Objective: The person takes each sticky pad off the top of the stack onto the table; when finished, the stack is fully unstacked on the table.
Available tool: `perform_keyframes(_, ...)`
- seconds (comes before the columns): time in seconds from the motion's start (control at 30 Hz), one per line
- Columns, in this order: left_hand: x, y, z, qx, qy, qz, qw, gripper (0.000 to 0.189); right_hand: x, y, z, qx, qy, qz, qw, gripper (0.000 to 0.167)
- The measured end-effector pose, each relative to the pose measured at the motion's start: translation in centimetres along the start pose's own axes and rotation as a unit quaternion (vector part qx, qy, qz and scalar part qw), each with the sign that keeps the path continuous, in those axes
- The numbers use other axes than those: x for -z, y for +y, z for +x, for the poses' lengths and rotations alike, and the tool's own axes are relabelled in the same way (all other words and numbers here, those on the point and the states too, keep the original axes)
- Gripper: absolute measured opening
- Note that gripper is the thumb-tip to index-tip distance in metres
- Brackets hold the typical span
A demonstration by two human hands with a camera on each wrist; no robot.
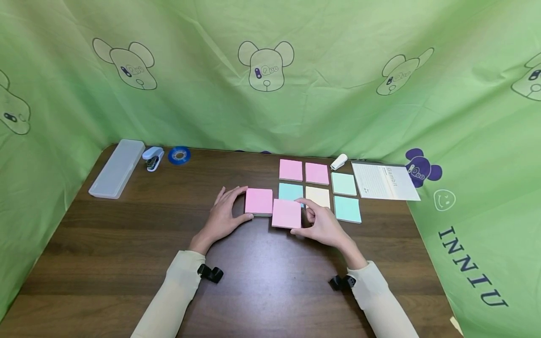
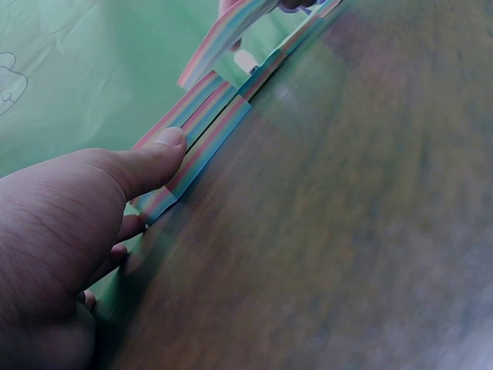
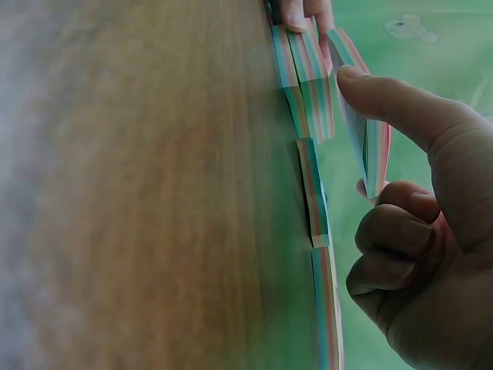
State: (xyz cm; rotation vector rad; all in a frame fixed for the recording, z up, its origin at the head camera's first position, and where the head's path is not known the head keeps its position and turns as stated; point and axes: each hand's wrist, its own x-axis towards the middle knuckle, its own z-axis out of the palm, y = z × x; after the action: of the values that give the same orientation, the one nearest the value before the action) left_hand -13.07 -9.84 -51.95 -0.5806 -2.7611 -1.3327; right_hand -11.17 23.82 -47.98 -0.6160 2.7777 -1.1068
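A stack of sticky note pads [image 1: 258,202], pink on top, stands on the table, and its striped sides [image 2: 212,131] show in the left wrist view. My left hand [image 1: 223,217] holds the stack from the left, thumb at the near edge and index finger at the far edge. Between thumb and fingers, my right hand [image 1: 324,226] pinches another pink sticky note pad [image 1: 286,213]. That pad is raised, just right of the stack; its striped edge [image 3: 377,146] is tilted in the right wrist view. Behind my right hand lie a blue pad [image 1: 290,190] and a cream pad [image 1: 317,195].
Two pink pads [image 1: 290,170] and two mint pads [image 1: 347,209] lie to the right, beside a white capped item [image 1: 339,162] and a notebook [image 1: 384,180]. Back left are a translucent case [image 1: 117,169], a stapler [image 1: 153,158] and a blue tape roll [image 1: 179,148]. Green cloth [image 1: 203,108] surrounds the table.
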Motion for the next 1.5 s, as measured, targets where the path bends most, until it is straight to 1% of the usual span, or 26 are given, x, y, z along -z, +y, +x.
perform_keyframes(0.37, -0.1, -0.1, 0.0, 0.002, -0.002, -0.001, 1.0, 0.086, 0.2, 0.4, -1.0, -0.012, -0.011, -0.004, 0.9999, 0.074)
perform_keyframes(0.63, -0.1, -0.1, 0.0, 0.004, -0.002, -0.002, 1.0, 0.086, 0.1, 0.7, -1.6, -0.011, -0.023, -0.019, 0.9995, 0.08)
perform_keyframes(0.93, -0.1, -0.1, 0.0, -0.001, -0.001, 0.0, 1.0, 0.086, 0.0, 0.7, -2.1, -0.017, -0.036, -0.036, 0.9986, 0.079)
perform_keyframes(1.13, -0.2, -0.1, 0.0, 0.001, -0.002, 0.0, 1.0, 0.086, -0.2, 1.0, -2.2, 0.002, -0.031, -0.066, 0.9973, 0.08)
perform_keyframes(1.3, -0.2, -0.1, 0.0, 0.001, -0.001, 0.0, 1.0, 0.086, -0.4, 1.1, -2.3, 0.018, -0.021, -0.085, 0.996, 0.085)
perform_keyframes(1.5, -0.1, -0.2, 0.0, 0.0, 0.0, -0.001, 1.0, 0.086, -0.2, 0.9, -2.3, 0.004, -0.027, -0.08, 0.9964, 0.09)
